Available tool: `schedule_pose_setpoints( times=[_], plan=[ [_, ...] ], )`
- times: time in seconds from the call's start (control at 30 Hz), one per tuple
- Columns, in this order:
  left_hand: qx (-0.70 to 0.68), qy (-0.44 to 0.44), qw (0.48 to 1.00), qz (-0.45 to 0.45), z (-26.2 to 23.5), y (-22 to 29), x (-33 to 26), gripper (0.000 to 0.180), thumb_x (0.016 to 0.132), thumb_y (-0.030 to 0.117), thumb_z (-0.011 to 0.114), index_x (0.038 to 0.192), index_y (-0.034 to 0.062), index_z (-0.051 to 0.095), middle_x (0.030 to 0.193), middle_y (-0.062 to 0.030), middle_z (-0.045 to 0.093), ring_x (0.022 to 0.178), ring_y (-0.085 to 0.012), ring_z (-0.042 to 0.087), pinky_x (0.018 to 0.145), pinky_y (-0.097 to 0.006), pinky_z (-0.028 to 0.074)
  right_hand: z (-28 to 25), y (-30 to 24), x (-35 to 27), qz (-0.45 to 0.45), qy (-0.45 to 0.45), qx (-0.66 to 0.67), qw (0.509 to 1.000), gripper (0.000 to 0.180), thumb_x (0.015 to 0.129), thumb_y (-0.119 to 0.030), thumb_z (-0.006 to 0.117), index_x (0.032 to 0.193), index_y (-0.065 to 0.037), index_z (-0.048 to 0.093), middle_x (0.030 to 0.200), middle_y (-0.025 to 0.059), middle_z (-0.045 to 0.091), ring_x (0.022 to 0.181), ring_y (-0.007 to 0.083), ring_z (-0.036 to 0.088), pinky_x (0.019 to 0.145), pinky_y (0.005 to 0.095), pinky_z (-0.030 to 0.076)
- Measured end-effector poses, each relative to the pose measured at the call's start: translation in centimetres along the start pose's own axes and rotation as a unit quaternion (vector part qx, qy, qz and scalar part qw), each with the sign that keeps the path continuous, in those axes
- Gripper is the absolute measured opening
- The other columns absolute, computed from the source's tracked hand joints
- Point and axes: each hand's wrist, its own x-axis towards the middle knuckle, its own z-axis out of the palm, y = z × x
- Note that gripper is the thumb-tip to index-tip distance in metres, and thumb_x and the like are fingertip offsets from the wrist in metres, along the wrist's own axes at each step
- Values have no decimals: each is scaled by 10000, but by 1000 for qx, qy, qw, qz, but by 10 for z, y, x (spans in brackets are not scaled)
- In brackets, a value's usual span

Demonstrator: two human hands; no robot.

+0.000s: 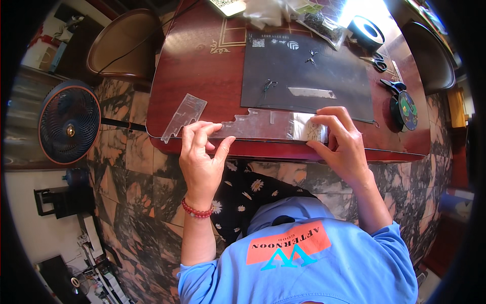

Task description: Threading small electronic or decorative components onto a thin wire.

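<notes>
Gauge, one, clear, stepped along one side: lay lengthwise at the near edge of the worktop, between the two hands.

Left hand: fingers and thumb closed about the gauge's left end. Right hand: finger and thumb clamped on its right end, over a white piece. Hands well apart.

Hazard, first: the gauge sat close to the worktop's edge; a slackened pinch could have let it tip off toward the lap. Second: the white piece, seemingly loose, might have skewed if the right finger and thumb pressed unevenly. Third: glare and clear plastic made the steps hard to read, so a misreading was possible.

Spare gauge, one, clear, smaller: slanted just beside the left hand, contact not clear; a leftward swing could have knocked it off the edge.

Mat, dark: behind the gauge, bearing a pale strip, a green thread and dark bits. Small and light, these could have been brushed astray by a sleeve or draught; whether the fan ran could not be told.

Scissors, pliers, spool: right side, clear of the hands.
</notes>
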Motion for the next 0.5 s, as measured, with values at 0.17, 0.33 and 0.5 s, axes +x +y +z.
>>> schedule_pose_setpoints(
  times=[0.17, 0.33, 0.5],
  plan=[
    [0, 2, 1000, -1, 1, -1, 0, 329, 791, 89, 842, 1090, 73, 704, 1080, -18, 601, 658, -55, 494, 572, -202, 449, 0, 2, 1, -1, -2, 4, 1000, 428, 763, -109, 814, 1143, -103, 617, 1172, 55, 581, 621, 163, 569, 579, 304, 506],
    [-17, 7, 1000, -4, 1, 0, 0, 333, 785, 84, 845, 1087, 74, 703, 1078, -17, 599, 658, -52, 496, 570, -193, 457, -1, 2, 3, 2, -4, 11, 1000, 439, 740, -91, 826, 1122, -86, 609, 1167, 58, 576, 611, 154, 556, 580, 298, 498],
    [-24, 11, 1000, -6, 2, 0, -1, 338, 781, 74, 847, 1086, 74, 702, 1076, -17, 596, 658, -50, 498, 569, -190, 463, 0, 4, 3, 0, -4, 21, 1000, 449, 721, -71, 836, 1102, -74, 598, 1162, 60, 569, 601, 142, 544, 572, 289, 488]
  ],
)
